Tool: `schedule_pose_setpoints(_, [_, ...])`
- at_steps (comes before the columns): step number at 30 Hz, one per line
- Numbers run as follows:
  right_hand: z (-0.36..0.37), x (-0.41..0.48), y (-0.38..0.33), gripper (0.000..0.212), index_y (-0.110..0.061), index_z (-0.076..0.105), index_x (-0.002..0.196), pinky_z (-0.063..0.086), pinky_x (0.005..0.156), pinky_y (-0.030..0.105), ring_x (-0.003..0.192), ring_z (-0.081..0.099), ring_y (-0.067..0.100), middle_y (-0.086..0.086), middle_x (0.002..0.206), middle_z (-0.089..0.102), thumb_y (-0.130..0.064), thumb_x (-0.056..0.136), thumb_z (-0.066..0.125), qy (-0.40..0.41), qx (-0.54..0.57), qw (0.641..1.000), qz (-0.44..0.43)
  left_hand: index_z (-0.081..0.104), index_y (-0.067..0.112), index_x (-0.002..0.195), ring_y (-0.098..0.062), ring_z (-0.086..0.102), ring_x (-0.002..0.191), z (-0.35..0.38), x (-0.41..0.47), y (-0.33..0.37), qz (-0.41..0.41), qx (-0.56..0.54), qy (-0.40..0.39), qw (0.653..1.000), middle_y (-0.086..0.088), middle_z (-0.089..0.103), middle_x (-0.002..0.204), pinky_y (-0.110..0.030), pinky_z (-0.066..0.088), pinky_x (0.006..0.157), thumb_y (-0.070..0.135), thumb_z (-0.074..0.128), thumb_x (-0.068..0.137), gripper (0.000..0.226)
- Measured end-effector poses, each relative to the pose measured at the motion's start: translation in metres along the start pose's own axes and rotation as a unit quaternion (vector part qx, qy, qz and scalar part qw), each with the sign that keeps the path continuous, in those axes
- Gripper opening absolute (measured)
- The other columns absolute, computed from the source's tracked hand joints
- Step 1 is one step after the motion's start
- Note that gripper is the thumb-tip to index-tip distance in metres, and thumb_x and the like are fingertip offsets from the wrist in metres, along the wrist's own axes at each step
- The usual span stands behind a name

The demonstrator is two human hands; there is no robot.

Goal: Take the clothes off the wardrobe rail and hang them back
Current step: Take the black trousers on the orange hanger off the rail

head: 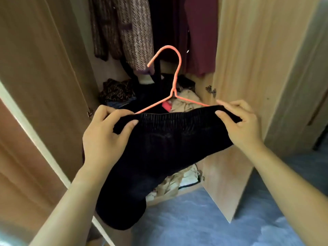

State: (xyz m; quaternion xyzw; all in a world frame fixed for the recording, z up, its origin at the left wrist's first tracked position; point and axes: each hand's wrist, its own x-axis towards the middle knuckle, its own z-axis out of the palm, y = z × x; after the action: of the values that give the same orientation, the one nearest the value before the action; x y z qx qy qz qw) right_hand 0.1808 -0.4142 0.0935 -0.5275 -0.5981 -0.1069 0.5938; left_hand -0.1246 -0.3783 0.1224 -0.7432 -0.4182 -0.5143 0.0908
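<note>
Black knit garment [156, 157], centre of the frame, off the rail and in front of the open wardrobe [248, 68]; rail itself out of view. Was held by its ribbed band, drawn wide between both hands, with the rest drooping toward the lower centre. Was gripped at the band's left end by the left hand [104, 137], fingers curled over the far side, thumb pressed on the near side. Was pinched at the band's right end by the right hand [243, 125], thumb in front, fingers behind.

Seemed stretched that way to keep the opening taut around the orange wire hanger [174, 75]: both hanger arms tucked behind the band's top edge, one near each hand, hook upright just above mid-frame. Looked like seating or straightening the cloth on the hanger ahead of lifting it back up; could not tell how far inside the arms reached.

Behind, at the top of the frame: a patterned knit [131, 32] and a maroon garment [200, 32], both hanging. Below them, mid-frame: a loose heap of clothes [184, 103] on the wardrobe floor.
</note>
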Motion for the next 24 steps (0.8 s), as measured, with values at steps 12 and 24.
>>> schedule_pose_setpoints(12, [-0.161,-0.125,-0.013,0.028,-0.020,0.067,0.111,0.044,0.076,0.017,0.081,0.055,0.010,0.005,0.088,0.059,-0.022,0.083,0.069,0.046,-0.140,0.985,0.090,0.069,0.019,0.098,-0.007,0.043,0.069,0.037,-0.091,0.098,0.003,-0.148,-0.120,0.982,0.006,0.048,0.089,-0.026,0.037,0.055,0.027,0.069,0.082,0.018])
schedule_pose_setpoints(24, [-0.407,-0.296,-0.007,0.028,-0.026,0.067,0.109,0.040,0.071,0.006,0.082,0.057,0.006,0.005,0.090,0.061,-0.021,0.082,0.069,0.122,-0.254,0.919,0.276,0.072,0.021,0.094,-0.001,0.044,0.076,0.113,-0.195,0.323,0.121,-0.294,-0.258,0.912,0.007,0.048,0.088,-0.011,0.033,0.066,0.032,0.069,0.081,0.018])
